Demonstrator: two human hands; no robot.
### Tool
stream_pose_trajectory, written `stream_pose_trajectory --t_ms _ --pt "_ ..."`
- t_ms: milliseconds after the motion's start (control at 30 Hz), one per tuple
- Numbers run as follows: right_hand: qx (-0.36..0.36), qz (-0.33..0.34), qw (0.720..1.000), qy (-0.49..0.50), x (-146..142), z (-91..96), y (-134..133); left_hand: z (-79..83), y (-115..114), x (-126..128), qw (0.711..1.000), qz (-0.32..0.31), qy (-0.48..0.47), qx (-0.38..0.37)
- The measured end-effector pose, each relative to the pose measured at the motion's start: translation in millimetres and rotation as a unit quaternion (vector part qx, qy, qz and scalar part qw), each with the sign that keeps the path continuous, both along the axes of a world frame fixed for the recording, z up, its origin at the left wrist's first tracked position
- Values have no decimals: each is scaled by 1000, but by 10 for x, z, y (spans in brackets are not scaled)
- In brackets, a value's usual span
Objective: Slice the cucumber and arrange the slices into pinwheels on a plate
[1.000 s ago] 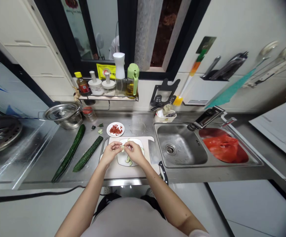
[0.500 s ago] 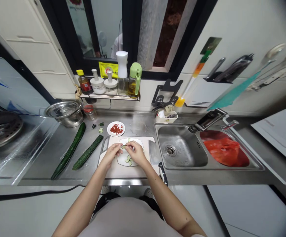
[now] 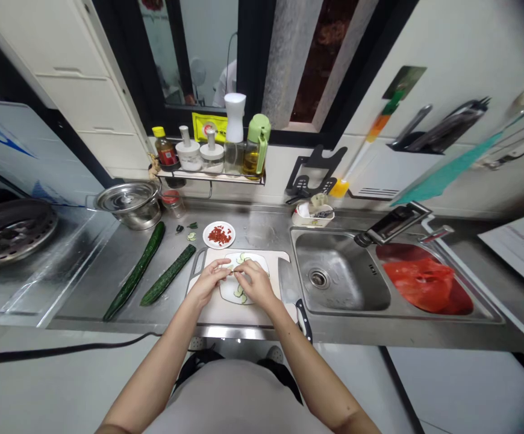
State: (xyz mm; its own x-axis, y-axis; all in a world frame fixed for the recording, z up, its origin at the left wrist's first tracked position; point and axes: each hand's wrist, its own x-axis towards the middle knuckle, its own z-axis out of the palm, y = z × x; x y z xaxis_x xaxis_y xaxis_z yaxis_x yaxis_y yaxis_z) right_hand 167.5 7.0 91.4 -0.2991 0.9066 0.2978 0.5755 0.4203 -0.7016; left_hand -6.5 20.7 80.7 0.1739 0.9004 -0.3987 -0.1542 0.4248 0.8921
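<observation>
Over a white squarish plate (image 3: 228,295), my left hand (image 3: 209,281) and my right hand (image 3: 255,283) meet fingertip to fingertip. Both pinch a thin cucumber slice (image 3: 233,272), seen nearly edge-on and mostly hidden by the fingers. Pale slices with green rims (image 3: 240,294) lie on the plate below my hands, with a few more near its far edge. The plate rests on a light cutting board (image 3: 208,314). Along the board's right side lies a knife (image 3: 304,319) with a black handle and broad blade.
Left of the board lie two long cucumbers (image 3: 138,271), (image 3: 168,276). Behind it stands a small plate of chopped red pieces (image 3: 219,235). A lidded steel pot (image 3: 131,205) is at the back left. The sink (image 3: 341,271) and a red plastic bag (image 3: 420,280) are to the right.
The camera view has shifted, so the scene sits further right. The cucumber slice between my fingertips has turned from showing its green side to nearly edge-on. More slices show at the plate's far edge.
</observation>
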Motion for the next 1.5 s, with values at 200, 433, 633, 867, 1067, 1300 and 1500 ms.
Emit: stream_pose_trajectory --t_ms 200,433,633,867,1067,1300,1500 --pt "-2 11 1000 2 -11 20 5 -1 8 -1 999 12 -10 45" --pt "-18 8 1000 -4 -29 43 16 2 5 -21 995 9 -19 93" --pt "-46 9 999 15 -68 17 27 2 -34 8 990 18 12 136" --pt "-108 -2 989 103 -127 -34 82 -52 -53 40 983 32 50 171" --pt "-176 -9 969 172 -146 -57 129 -19 -82 99 975 51 75 201" --pt "-240 -21 946 217 -168 -113 197 -87 -66 107 966 56 118 222" --pt "-262 -19 946 191 -147 -267 221 -212 -31 86 964 47 150 212"
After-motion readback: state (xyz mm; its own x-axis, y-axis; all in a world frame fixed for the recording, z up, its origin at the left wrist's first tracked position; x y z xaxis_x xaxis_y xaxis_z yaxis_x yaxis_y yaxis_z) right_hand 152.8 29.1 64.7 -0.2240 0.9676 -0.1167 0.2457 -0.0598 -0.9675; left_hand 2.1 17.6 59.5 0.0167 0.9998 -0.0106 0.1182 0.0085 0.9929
